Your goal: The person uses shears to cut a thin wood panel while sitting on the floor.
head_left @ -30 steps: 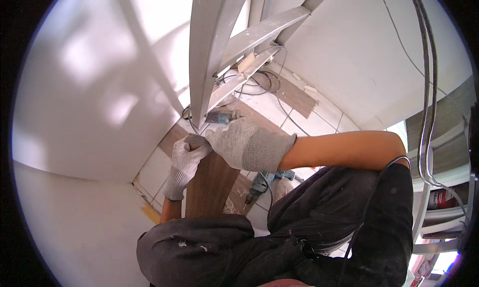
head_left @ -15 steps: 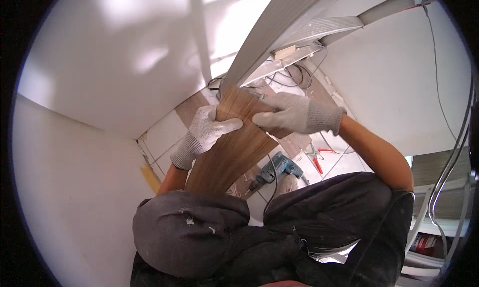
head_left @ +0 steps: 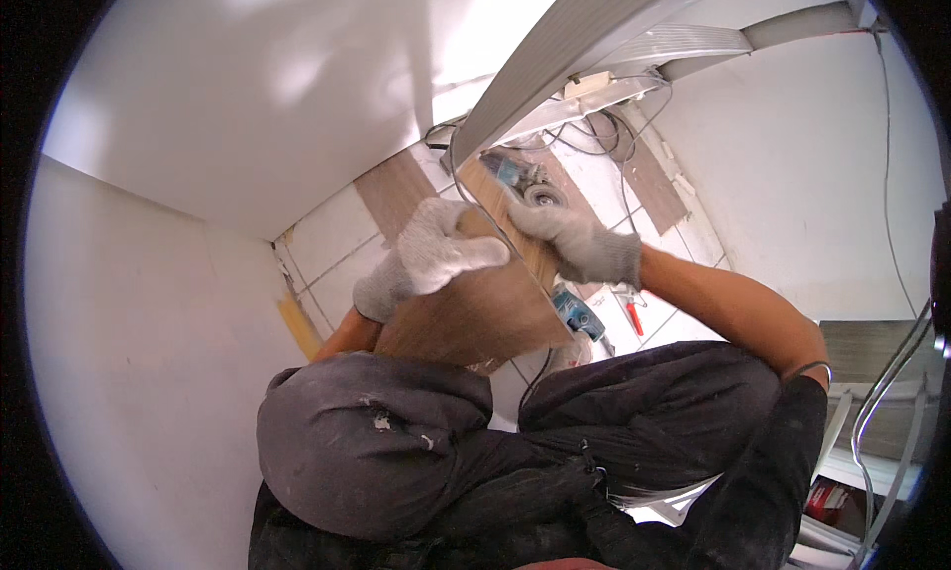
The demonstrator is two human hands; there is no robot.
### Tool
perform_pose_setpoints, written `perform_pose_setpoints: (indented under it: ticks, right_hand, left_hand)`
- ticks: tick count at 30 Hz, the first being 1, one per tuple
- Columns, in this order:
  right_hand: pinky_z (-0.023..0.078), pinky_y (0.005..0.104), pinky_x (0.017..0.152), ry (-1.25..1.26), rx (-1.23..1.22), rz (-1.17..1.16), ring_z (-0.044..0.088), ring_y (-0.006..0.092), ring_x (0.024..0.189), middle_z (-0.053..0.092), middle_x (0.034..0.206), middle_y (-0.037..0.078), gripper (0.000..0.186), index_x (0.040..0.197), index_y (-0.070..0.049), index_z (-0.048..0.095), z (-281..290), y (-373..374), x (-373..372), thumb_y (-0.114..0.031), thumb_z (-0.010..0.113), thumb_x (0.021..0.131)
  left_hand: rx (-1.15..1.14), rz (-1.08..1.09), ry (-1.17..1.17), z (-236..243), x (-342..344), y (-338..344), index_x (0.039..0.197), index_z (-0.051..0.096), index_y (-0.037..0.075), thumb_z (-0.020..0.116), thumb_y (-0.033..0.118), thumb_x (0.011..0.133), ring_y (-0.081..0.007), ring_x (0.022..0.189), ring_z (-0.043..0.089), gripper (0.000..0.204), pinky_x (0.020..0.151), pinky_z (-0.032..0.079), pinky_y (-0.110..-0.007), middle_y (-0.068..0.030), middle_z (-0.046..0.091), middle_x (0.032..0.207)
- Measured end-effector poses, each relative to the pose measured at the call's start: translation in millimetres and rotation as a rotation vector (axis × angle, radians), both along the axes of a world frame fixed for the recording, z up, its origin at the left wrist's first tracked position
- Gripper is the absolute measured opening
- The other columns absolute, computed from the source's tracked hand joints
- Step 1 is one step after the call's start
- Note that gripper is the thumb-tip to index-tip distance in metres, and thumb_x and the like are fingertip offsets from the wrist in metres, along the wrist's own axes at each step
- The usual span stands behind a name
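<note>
Gloved left hand (head_left: 428,255) and gloved right hand (head_left: 580,245) both clamped on a wood-grain plank (head_left: 485,308), held tilted above dark-trousered knees (head_left: 396,441). Below, on the white tiled floor (head_left: 332,235): an angle grinder (head_left: 523,182), tangled cables (head_left: 594,134), a blue power tool (head_left: 580,314).

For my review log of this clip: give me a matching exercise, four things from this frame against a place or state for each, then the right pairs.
Things:
1. left hand
2. right hand
3. wooden plank
4. red-handled tool

Places or states:
A. lying on the tiled floor, right of the plank
B. gloved, laid over the plank's upper face
C. held tilted above the person's knees
D. gloved, gripping the plank's right edge

Pairs: 1-B, 2-D, 3-C, 4-A
</note>
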State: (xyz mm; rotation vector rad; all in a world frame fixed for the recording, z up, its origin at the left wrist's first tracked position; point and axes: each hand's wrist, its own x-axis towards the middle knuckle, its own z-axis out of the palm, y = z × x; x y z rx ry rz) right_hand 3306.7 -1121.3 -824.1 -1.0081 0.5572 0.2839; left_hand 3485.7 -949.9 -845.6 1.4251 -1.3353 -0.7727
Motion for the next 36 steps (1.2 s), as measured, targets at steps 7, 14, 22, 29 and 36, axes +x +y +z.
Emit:
perform_pose_setpoints:
  ticks: [7,14,22,29,36]
  right_hand:
    - [0.059,0.0354,0.096,-0.108,-0.201,-0.001,0.070,0.0200,0.107,0.067,0.124,0.013,0.052,0.127,0.002,0.059,-5.7,-18.0,15.1,-0.046,0.059,0.106]
    - [0.058,0.0323,0.080,0.149,-0.828,0.438,0.069,0.0152,0.090,0.069,0.100,0.010,0.042,0.128,0.003,0.065,-25.1,-26.6,11.0,-0.030,0.063,0.102]
    - [0.056,0.0387,0.081,0.192,-0.923,0.538,0.071,0.0243,0.085,0.075,0.096,0.017,0.045,0.122,0.000,0.073,-47.3,-6.4,10.2,-0.034,0.064,0.093]
    - [0.056,0.0346,0.082,0.157,-0.945,0.564,0.067,0.0181,0.088,0.069,0.102,0.012,0.039,0.127,0.000,0.067,-33.2,-15.6,25.8,-0.029,0.060,0.102]
    - [0.056,0.0338,0.073,0.068,-0.984,0.451,0.067,0.0163,0.077,0.068,0.092,0.013,0.041,0.128,0.003,0.066,-53.6,-28.6,9.6,-0.026,0.056,0.102]
  left_hand:
    - [0.066,0.093,0.143,20.2,21.8,3.4,0.094,0.075,0.001,0.078,0.028,0.091,-0.0089,0.072,0.061,0.028,0.065,0.049,-0.029,-0.0010,0.068,0.074]
    - [0.044,0.328,0.312,-11.3,83.9,24.0,0.103,0.070,0.002,0.063,0.034,0.101,-0.0147,0.092,0.064,0.033,0.085,0.052,-0.033,-0.0041,0.068,0.094]
    - [-0.056,0.451,0.364,-14.0,103.2,28.9,0.103,0.070,0.001,0.062,0.042,0.103,-0.0167,0.092,0.066,0.042,0.086,0.052,-0.034,-0.0068,0.070,0.096]
    - [-0.044,0.557,0.239,-6.2,104.6,39.0,0.101,0.071,0.000,0.059,0.051,0.103,-0.0143,0.087,0.063,0.053,0.082,0.050,-0.032,-0.0061,0.068,0.090]
    - [-0.005,0.701,0.233,-23.8,109.8,23.9,0.098,0.073,0.000,0.051,0.052,0.107,-0.0139,0.084,0.062,0.057,0.082,0.050,-0.033,-0.0056,0.069,0.088]
